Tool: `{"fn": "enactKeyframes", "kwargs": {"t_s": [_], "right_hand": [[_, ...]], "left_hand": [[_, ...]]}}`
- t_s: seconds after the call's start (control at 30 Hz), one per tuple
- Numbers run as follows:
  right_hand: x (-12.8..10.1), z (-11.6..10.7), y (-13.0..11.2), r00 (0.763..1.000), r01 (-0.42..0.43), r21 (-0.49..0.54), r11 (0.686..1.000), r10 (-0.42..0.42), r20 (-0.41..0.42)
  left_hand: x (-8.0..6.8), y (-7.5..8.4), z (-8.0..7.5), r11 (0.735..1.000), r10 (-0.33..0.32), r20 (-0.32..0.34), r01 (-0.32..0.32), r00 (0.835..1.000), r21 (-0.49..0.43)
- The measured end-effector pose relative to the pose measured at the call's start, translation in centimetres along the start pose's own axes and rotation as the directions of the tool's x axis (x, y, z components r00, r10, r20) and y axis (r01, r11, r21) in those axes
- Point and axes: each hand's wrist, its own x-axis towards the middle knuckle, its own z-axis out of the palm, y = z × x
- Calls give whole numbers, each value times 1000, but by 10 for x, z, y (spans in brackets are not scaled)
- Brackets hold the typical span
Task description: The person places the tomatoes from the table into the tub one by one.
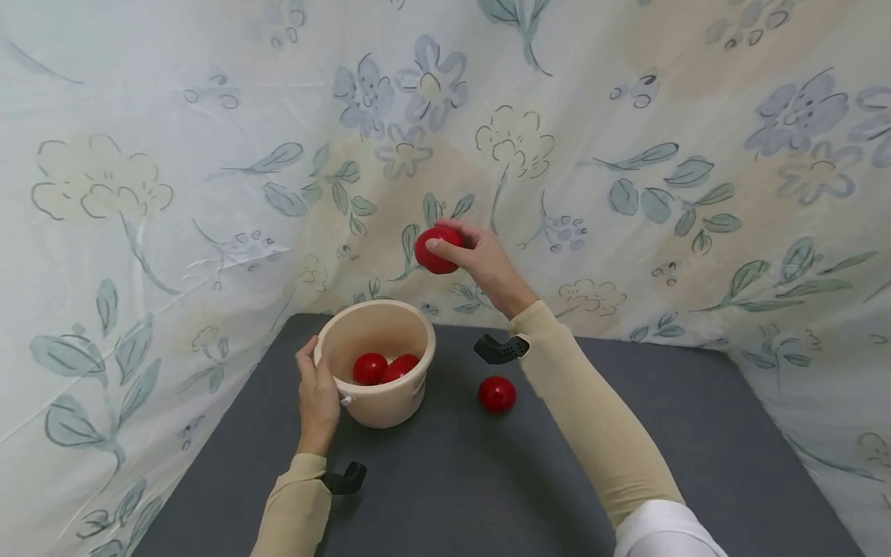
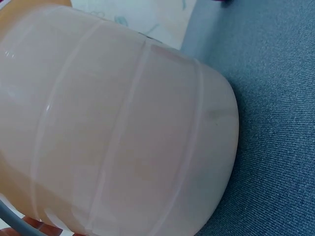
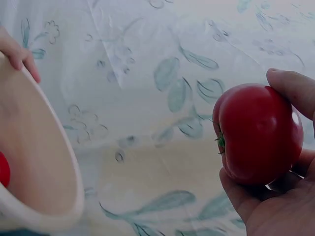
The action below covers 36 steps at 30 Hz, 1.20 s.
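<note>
My right hand (image 1: 482, 259) holds a red tomato (image 1: 437, 250) in the air, above and to the right of a cream plastic bucket (image 1: 381, 406). In the right wrist view the thumb and fingers grip the tomato (image 3: 258, 132) on its right side, its green stem scar facing left. My left hand (image 1: 319, 394) grips the bucket's left rim, and the bucket tilts slightly. Two red tomatoes (image 1: 370, 369) lie inside it. Another tomato (image 1: 497, 394) rests on the dark tabletop, right of the bucket. The bucket wall (image 2: 118, 123) fills most of the left wrist view.
A dark grey tabletop (image 1: 445, 480) lies under the bucket and the loose tomato. Behind and beside it hangs a pale floral cloth (image 1: 592, 193). Each wrist wears a black camera mount, such as the right one (image 1: 501, 350).
</note>
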Motion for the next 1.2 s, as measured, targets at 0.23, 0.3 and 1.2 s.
{"fn": "enactKeyframes", "kwargs": {"t_s": [0.23,0.3,1.2], "right_hand": [[2,29,6,998,-34,-12,999,35,47],[2,35,10,997,-36,-12,999,37,68],[-13,82,84,976,-111,-220,969,149,161]], "left_hand": [[0,0,0,1000,-1,8,1,1000,4],[0,1,0,1000,4,8,-4,1000,5],[-2,3,0,1000,-15,24,15,1000,4]]}}
